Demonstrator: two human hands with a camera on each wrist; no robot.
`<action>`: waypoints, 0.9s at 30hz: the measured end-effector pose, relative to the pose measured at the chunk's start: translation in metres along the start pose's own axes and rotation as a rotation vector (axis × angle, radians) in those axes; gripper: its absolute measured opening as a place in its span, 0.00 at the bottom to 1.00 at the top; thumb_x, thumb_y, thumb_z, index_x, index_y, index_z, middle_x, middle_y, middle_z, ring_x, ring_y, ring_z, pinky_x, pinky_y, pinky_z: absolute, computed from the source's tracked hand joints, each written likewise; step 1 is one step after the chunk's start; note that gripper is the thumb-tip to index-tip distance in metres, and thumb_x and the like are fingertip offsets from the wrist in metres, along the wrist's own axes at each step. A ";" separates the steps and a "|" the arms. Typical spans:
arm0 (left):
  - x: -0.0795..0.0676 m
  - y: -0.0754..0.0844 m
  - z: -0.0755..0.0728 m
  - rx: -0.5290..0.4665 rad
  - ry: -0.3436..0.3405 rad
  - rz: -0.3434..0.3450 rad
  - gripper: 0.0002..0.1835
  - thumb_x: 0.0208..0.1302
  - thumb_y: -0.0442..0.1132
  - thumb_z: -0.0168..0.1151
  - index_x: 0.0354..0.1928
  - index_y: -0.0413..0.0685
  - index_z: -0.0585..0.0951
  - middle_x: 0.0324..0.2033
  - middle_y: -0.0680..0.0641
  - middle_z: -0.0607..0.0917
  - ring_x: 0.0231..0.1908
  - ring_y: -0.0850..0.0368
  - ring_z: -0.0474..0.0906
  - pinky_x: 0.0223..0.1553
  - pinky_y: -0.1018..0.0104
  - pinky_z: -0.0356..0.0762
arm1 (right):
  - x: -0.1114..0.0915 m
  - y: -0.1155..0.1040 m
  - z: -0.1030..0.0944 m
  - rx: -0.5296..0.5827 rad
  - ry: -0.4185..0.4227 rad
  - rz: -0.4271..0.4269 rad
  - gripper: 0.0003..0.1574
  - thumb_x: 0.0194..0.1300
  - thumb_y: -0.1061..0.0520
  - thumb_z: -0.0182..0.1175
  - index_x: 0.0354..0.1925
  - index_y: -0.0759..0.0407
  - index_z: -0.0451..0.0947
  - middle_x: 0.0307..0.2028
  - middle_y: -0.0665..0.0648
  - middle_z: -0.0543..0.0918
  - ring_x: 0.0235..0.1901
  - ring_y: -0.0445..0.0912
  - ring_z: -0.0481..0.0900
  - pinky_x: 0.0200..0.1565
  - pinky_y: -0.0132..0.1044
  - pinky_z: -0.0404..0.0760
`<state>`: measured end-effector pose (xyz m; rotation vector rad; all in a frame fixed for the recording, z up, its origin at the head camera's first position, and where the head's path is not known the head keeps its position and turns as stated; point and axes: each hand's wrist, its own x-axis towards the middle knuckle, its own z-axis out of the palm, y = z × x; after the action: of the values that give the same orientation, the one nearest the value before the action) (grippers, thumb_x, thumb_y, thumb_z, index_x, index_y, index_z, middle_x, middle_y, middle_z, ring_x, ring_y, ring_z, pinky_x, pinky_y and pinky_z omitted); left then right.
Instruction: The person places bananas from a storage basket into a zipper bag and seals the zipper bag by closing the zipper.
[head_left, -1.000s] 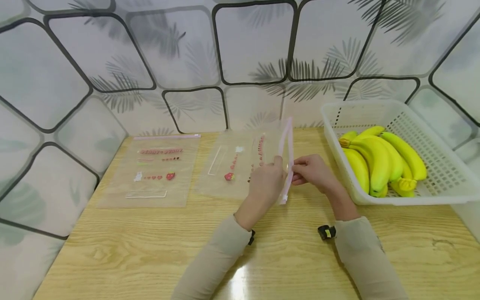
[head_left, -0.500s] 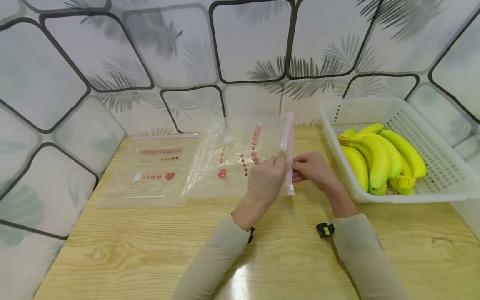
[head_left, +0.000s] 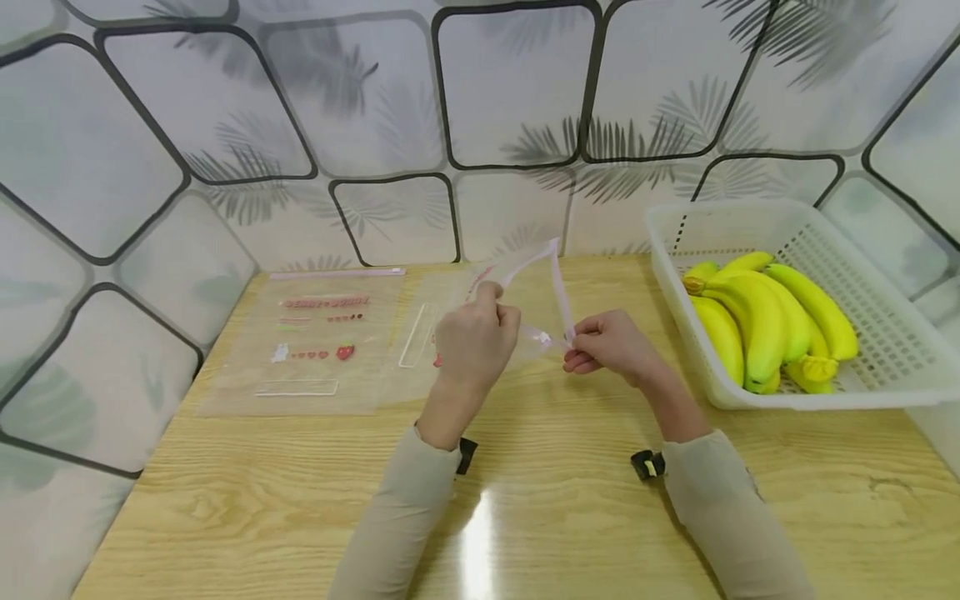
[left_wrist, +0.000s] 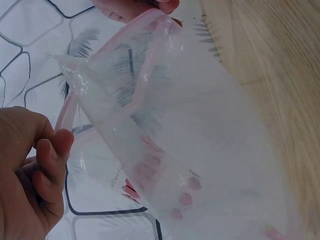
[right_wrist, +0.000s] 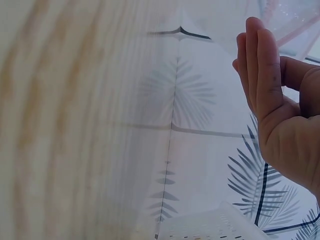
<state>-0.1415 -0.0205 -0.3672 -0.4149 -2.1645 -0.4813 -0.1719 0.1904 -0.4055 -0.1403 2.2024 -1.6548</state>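
A clear zip bag [head_left: 416,337] with a pink-edged mouth and red printed pictures is spread wide between my hands. My left hand [head_left: 472,342] pinches one edge of the mouth with curled fingers; in the left wrist view the pink strip [left_wrist: 67,112] runs into that grip. At the mouth's other edge, my right hand [head_left: 611,346] pinches the pink rim between thumb and fingers. The white slider [head_left: 543,337] shows low between the hands. Through the film in the left wrist view, red heart prints [left_wrist: 186,199] are visible.
A second clear zip bag [head_left: 300,333] lies flat to the left on the wooden table [head_left: 570,508]. On the right stands a white perforated basket [head_left: 900,367] holding several yellow bananas [head_left: 765,321]. A patterned fabric wall [head_left: 517,92] rises behind the table.
My left hand has moved left, drawing its side of the bag's mouth away from the right hand. The mouth, nearly closed half a second ago, now gapes wide. My right hand has barely moved.
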 end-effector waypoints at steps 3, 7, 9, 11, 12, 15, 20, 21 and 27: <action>0.000 -0.001 -0.003 0.047 -0.046 -0.018 0.03 0.49 0.28 0.60 0.27 0.40 0.79 0.07 0.56 0.59 0.12 0.66 0.43 0.13 0.76 0.41 | -0.001 0.001 0.002 -0.017 0.010 -0.002 0.21 0.70 0.68 0.49 0.55 0.85 0.71 0.28 0.62 0.86 0.26 0.42 0.86 0.33 0.36 0.87; 0.001 -0.004 -0.005 0.056 -0.089 -0.041 0.07 0.56 0.30 0.60 0.23 0.43 0.74 0.10 0.57 0.56 0.13 0.66 0.44 0.13 0.76 0.42 | -0.001 0.001 0.003 -0.035 0.016 0.001 0.21 0.70 0.67 0.50 0.55 0.84 0.72 0.28 0.61 0.86 0.26 0.42 0.86 0.35 0.39 0.87; 0.002 -0.005 -0.005 0.049 -0.110 -0.062 0.07 0.57 0.29 0.60 0.24 0.42 0.73 0.10 0.56 0.58 0.12 0.66 0.45 0.12 0.76 0.43 | -0.001 0.001 0.004 -0.033 0.016 0.000 0.21 0.70 0.67 0.50 0.55 0.84 0.72 0.28 0.61 0.86 0.26 0.42 0.86 0.35 0.39 0.87; 0.003 -0.006 -0.006 0.060 -0.134 -0.092 0.03 0.56 0.29 0.60 0.27 0.40 0.76 0.10 0.55 0.61 0.12 0.66 0.47 0.12 0.76 0.45 | -0.001 0.002 0.004 -0.030 0.014 -0.002 0.21 0.70 0.67 0.50 0.55 0.85 0.71 0.27 0.60 0.86 0.26 0.42 0.86 0.34 0.38 0.87; 0.003 -0.007 -0.007 0.067 -0.151 -0.108 0.02 0.55 0.28 0.60 0.29 0.39 0.76 0.10 0.55 0.62 0.12 0.65 0.48 0.11 0.75 0.46 | -0.001 0.002 0.004 -0.027 0.013 -0.003 0.21 0.70 0.67 0.50 0.55 0.85 0.71 0.27 0.60 0.86 0.26 0.42 0.86 0.34 0.37 0.87; 0.004 -0.007 -0.010 0.106 -0.195 -0.147 0.02 0.56 0.29 0.60 0.32 0.39 0.77 0.09 0.54 0.63 0.11 0.65 0.49 0.10 0.74 0.46 | -0.001 0.002 0.005 -0.022 0.006 -0.011 0.21 0.70 0.67 0.50 0.55 0.86 0.71 0.27 0.60 0.86 0.25 0.41 0.86 0.33 0.36 0.87; 0.004 -0.007 -0.010 0.121 -0.200 -0.150 0.10 0.62 0.31 0.58 0.24 0.43 0.71 0.08 0.55 0.59 0.11 0.65 0.48 0.11 0.74 0.45 | -0.002 0.000 0.007 -0.021 -0.001 -0.023 0.21 0.70 0.67 0.51 0.54 0.85 0.71 0.26 0.60 0.85 0.25 0.42 0.86 0.33 0.37 0.87; 0.004 -0.007 -0.010 0.112 -0.193 -0.148 0.11 0.63 0.31 0.58 0.23 0.43 0.71 0.09 0.55 0.59 0.11 0.65 0.49 0.11 0.74 0.45 | -0.002 0.000 0.008 -0.020 -0.002 -0.025 0.21 0.70 0.67 0.51 0.54 0.85 0.72 0.26 0.60 0.85 0.25 0.42 0.86 0.33 0.37 0.87; 0.004 -0.003 -0.010 0.081 -0.230 -0.175 0.04 0.59 0.29 0.60 0.29 0.40 0.74 0.11 0.52 0.68 0.11 0.62 0.55 0.09 0.71 0.55 | 0.000 0.001 0.011 -0.026 0.002 -0.019 0.20 0.70 0.68 0.51 0.53 0.85 0.73 0.25 0.59 0.84 0.24 0.42 0.85 0.31 0.36 0.87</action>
<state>-0.1382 -0.0275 -0.3585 -0.2465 -2.4479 -0.4591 -0.1678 0.1810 -0.4094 -0.1673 2.2316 -1.6372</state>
